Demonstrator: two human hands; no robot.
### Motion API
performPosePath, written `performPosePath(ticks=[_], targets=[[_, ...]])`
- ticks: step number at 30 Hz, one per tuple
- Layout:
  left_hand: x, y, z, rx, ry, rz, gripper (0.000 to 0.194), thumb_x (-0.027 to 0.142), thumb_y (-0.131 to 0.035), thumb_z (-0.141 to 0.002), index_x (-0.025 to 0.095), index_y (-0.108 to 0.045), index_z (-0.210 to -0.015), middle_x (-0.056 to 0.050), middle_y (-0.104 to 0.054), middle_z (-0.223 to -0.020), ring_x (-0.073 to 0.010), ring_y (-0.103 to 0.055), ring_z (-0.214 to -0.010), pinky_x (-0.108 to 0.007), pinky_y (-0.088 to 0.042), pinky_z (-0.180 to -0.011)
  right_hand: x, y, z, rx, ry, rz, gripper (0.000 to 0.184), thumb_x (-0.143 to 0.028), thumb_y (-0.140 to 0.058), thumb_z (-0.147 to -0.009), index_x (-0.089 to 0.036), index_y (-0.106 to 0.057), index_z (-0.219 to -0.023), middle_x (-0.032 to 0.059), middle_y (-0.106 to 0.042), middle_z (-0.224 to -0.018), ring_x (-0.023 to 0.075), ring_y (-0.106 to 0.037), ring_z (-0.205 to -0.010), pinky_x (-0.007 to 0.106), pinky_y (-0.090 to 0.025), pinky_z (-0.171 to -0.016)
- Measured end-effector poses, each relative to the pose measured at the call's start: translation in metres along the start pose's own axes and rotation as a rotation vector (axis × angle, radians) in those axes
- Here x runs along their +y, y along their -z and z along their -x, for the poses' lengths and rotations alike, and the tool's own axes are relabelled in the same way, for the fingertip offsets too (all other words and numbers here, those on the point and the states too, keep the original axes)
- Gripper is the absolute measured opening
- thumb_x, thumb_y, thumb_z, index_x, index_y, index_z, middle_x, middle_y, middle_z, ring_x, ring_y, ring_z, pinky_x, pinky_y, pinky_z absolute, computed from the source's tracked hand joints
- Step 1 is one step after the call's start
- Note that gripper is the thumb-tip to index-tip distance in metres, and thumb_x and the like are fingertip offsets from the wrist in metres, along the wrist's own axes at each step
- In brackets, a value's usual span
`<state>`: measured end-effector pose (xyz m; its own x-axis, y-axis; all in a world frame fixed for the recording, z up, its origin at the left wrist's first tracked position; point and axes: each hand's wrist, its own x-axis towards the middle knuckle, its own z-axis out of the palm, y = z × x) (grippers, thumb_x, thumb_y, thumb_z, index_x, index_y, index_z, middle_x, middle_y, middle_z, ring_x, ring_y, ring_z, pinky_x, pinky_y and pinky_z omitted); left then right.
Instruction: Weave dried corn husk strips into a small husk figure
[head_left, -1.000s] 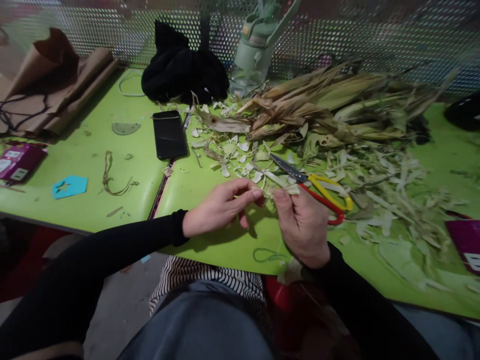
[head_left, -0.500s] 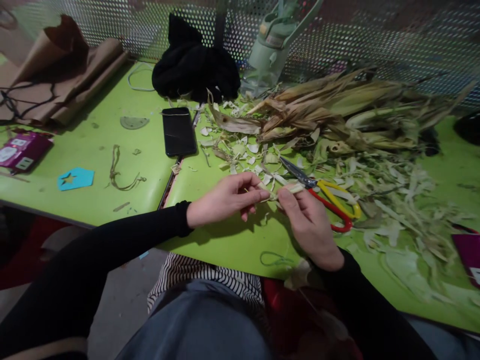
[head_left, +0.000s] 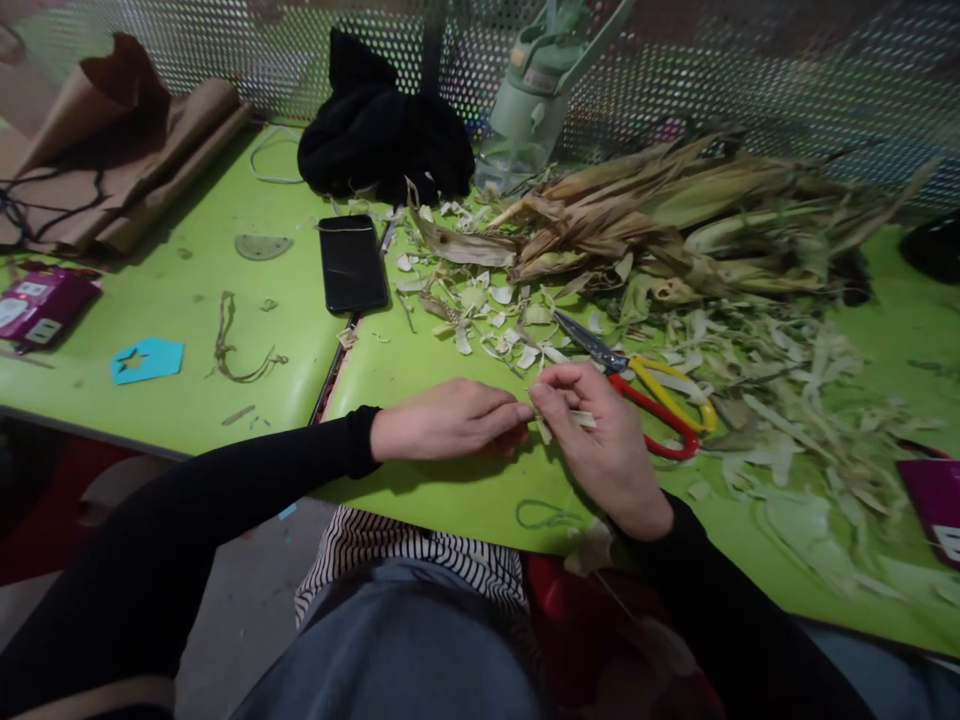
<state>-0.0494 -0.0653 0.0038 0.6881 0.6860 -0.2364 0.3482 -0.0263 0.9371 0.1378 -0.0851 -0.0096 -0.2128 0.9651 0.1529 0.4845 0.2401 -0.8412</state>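
Note:
My left hand (head_left: 457, 420) is closed low over the green table, its thumb and fingertips pinched near the tips of my right hand. My right hand (head_left: 596, 440) is closed on a pale strip of corn husk (head_left: 583, 418), one end of which shows between its fingers. Whether the left fingertips grip that same strip is hard to see, since the fingers cover it. Just beyond my right hand lie scissors (head_left: 615, 362) with one yellow and one red handle, blades pointing away to the left.
Dried corn husks (head_left: 637, 215) are heaped at the back, with husk scraps (head_left: 787, 430) strewn rightward. A phone (head_left: 352, 262), blue paper tag (head_left: 146, 360), black cloth (head_left: 382, 130) and brown paper bag (head_left: 127, 160) lie left. A bottle (head_left: 525, 110) stands by the mesh partition.
My left hand has turned palm down and lowered slightly, its fingers now curled. The right fingertips have drawn back a little, and the husk strip has shifted within that hand.

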Motion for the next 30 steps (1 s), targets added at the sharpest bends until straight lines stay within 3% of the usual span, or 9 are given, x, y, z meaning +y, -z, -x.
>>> performPosePath(ticks=[4, 12, 16, 20, 25, 27, 30], targets=[[-0.006, -0.005, -0.002, -0.088, 0.097, 0.336, 0.035, 0.042, -0.038, -0.103, 0.013, -0.057, -0.100, -0.009, -0.068, -0.101, -0.0094, -0.064, -0.073, -0.024, -0.053, -0.066, 0.000, -0.004, 0.002, 0.077, 0.100, 0.156, 0.015, -0.037, -0.056, -0.097, -0.024, -0.056, -0.090, -0.0011, -0.060, -0.074, 0.0138, -0.056, -0.063, 0.027, -0.044, -0.059], [-0.003, -0.011, 0.000, -0.064, 0.101, 0.471, 0.037, 0.053, -0.049, -0.096, 0.016, -0.047, -0.088, 0.002, -0.055, -0.079, -0.0074, -0.057, -0.066, -0.024, -0.052, -0.063, 0.000, -0.009, 0.007, 0.139, 0.133, 0.198, 0.015, -0.037, -0.056, -0.096, -0.024, -0.055, -0.089, 0.0005, -0.061, -0.076, 0.0157, -0.057, -0.065, 0.030, -0.046, -0.063], [0.001, -0.012, 0.003, -0.037, 0.084, 0.402, 0.033, 0.048, -0.050, -0.097, 0.017, -0.047, -0.088, 0.004, -0.053, -0.075, -0.0068, -0.055, -0.063, -0.022, -0.048, -0.059, 0.000, -0.005, 0.003, 0.062, 0.011, 0.006, 0.021, -0.045, -0.058, -0.094, -0.025, -0.055, -0.088, -0.0013, -0.055, -0.072, 0.0142, -0.050, -0.060, 0.028, -0.041, -0.056], [0.006, -0.008, 0.004, 0.017, 0.085, 0.390, 0.030, 0.041, -0.048, -0.099, 0.017, -0.047, -0.081, 0.005, -0.051, -0.070, -0.0061, -0.052, -0.060, -0.020, -0.045, -0.058, 0.004, 0.008, -0.003, -0.123, -0.137, -0.233, 0.045, -0.070, -0.049, -0.090, -0.024, -0.051, -0.088, -0.0051, -0.043, -0.063, 0.0123, -0.036, -0.052, 0.027, -0.030, -0.046], [0.007, -0.004, 0.005, -0.100, 0.133, 0.426, 0.030, 0.036, -0.042, -0.100, 0.017, -0.046, -0.077, 0.004, -0.051, -0.069, -0.0065, -0.051, -0.058, -0.021, -0.042, -0.057, 0.002, 0.013, -0.004, -0.177, 0.079, 0.045, 0.058, -0.078, -0.050, -0.084, -0.024, -0.044, -0.064, -0.0046, -0.037, -0.055, 0.0123, -0.033, -0.051, 0.029, -0.026, -0.049], [0.005, -0.005, 0.006, -0.117, 0.090, 0.269, 0.030, 0.037, -0.045, -0.099, 0.018, -0.045, -0.075, 0.004, -0.049, -0.067, -0.0074, -0.046, -0.058, -0.023, -0.039, -0.058, 0.000, 0.010, -0.002, -0.155, 0.146, 0.119, 0.059, -0.073, -0.048, -0.088, -0.023, -0.039, -0.059, -0.0039, -0.036, -0.054, 0.0126, -0.034, -0.052, 0.030, -0.027, -0.051], [0.004, -0.006, 0.007, -0.081, -0.006, 0.002, 0.027, 0.036, -0.045, -0.098, 0.019, -0.045, -0.077, 0.004, -0.046, -0.067, -0.0099, -0.041, -0.060, -0.025, -0.035, -0.060, -0.002, 0.007, -0.001, -0.185, 0.132, 0.141, 0.056, -0.063, -0.046, -0.095, -0.022, -0.038, -0.058, -0.0029, -0.036, -0.055, 0.0128, -0.035, -0.053, 0.030, -0.028, -0.052]])
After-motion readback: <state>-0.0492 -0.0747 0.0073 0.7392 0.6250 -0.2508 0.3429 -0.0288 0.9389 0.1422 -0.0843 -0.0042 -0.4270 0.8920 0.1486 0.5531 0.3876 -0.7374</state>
